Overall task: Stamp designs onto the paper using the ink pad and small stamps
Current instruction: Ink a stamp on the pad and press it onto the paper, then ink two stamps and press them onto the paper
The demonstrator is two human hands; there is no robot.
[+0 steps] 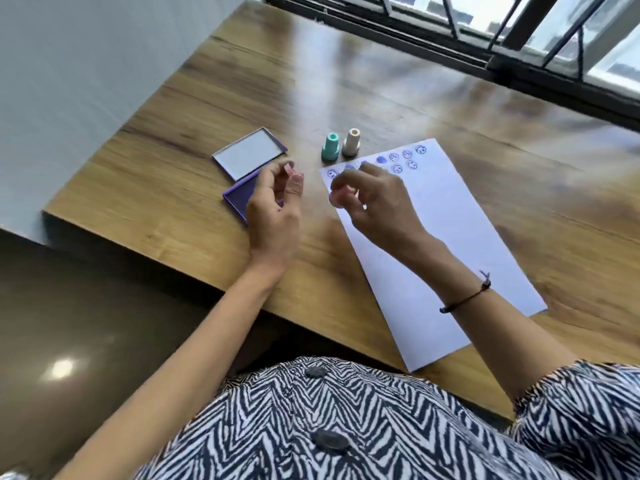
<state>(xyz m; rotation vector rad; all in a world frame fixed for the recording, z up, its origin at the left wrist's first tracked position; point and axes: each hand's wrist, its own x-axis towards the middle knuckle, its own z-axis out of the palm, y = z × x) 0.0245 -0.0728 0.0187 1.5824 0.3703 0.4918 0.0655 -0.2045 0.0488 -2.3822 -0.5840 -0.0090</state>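
My left hand (273,209) hovers over the purple ink pad (235,195) and pinches a small pink piece (289,167) between thumb and fingertips. My right hand (374,206) is raised over the top left corner of the white paper (460,244) with a small pink stamp (336,198) in its fingers; both pink parts are blurred. Several blue smiley prints (401,159) run along the paper's top edge. The ink pad's open lid (249,152) lies flat behind the pad. A teal stamp (330,147) and a cream stamp (352,143) stand upright just beyond the paper.
The wooden table (346,81) ends at a front edge close to my body and a left edge beside a white wall. Black window frames (502,46) run along the far side. The paper's near corner reaches the table's front edge.
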